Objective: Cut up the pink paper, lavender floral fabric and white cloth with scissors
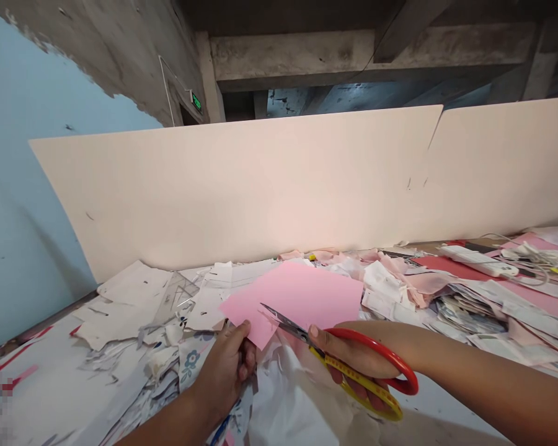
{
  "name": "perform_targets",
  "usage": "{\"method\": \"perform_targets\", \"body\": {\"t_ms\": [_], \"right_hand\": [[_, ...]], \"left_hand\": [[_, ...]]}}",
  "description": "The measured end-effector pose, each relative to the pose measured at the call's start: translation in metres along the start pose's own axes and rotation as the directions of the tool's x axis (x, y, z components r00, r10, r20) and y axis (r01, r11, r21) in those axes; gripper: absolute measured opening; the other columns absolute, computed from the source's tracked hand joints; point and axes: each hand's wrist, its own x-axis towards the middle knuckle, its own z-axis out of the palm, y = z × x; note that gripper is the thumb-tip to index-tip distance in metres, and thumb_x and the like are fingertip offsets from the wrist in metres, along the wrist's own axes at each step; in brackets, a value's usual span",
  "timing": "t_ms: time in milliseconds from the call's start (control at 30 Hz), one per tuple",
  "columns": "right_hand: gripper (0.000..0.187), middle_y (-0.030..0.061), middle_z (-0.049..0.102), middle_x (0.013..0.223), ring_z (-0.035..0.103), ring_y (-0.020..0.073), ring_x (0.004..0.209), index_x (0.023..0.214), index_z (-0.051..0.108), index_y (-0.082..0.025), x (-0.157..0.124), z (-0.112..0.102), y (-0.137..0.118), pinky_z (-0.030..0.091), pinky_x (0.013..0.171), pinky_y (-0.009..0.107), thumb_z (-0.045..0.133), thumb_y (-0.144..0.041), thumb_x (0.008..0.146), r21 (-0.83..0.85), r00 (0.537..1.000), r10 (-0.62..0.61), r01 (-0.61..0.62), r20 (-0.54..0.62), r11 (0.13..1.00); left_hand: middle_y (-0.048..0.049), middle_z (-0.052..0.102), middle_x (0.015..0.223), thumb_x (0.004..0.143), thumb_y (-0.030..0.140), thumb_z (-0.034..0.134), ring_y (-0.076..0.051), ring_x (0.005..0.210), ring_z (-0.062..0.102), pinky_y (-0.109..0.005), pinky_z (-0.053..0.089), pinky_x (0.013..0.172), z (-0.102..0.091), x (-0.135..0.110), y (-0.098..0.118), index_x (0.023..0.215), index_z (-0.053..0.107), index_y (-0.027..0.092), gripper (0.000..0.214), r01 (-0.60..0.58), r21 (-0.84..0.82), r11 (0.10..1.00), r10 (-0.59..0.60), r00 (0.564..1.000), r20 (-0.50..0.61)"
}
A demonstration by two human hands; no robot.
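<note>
A sheet of pink paper (302, 291) is held up in front of me, its lower left corner pinched between the thumb and fingers of my left hand (230, 359). My right hand (348, 356) grips a pair of scissors (390, 365) with one red and one yellow handle. The scissor blades point up and left, and they lie at the paper's lower edge, just right of my left thumb. One dark blade shows over the pink surface. Below the paper hangs crumpled white material (283, 396), and floral-printed scraps (190, 365) lie beside my left wrist.
Paper and fabric scraps cover much of the table. Cut white sheets (134, 297) lie at the left, and layered scraps (474, 310) at the right. A white power strip (478, 260) with cords rests at the back right. A pale board (260, 192) stands behind everything.
</note>
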Motion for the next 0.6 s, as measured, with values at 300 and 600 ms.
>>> {"method": "perform_targets", "body": {"t_ms": [300, 600], "right_hand": [[0.078, 0.0045, 0.054, 0.050, 0.048, 0.0113, 0.036, 0.067, 0.047, -0.014, 0.0050, 0.0026, 0.0019, 0.036, 0.044, 0.021, 0.001, -0.077, 0.068, 0.080, 0.999, 0.004, -0.007, 0.032, 0.997], [0.077, 0.0038, 0.054, 0.050, 0.044, 0.0091, 0.035, 0.069, 0.049, -0.014, 0.0009, 0.0037, 0.0079, 0.037, 0.045, 0.021, 0.003, -0.076, 0.069, 0.083, 0.999, -0.034, 0.033, 0.011, 0.996]], "left_hand": [[0.0048, 0.038, 0.029, 0.066, 0.039, 0.056, -0.003, 0.025, 0.026, -0.017, 0.015, 0.032, 0.0017, -0.0015, 0.0028, 0.044, 0.038, 0.017, 0.036, 0.061, -0.046, 0.997, -0.061, 0.998, -0.002], [0.0046, 0.037, 0.030, 0.070, 0.035, 0.055, -0.003, 0.025, 0.025, -0.017, 0.015, 0.033, 0.0006, -0.0018, 0.0052, 0.041, 0.036, 0.016, 0.039, 0.101, -0.153, 0.983, -0.093, 0.994, 0.064]]}}
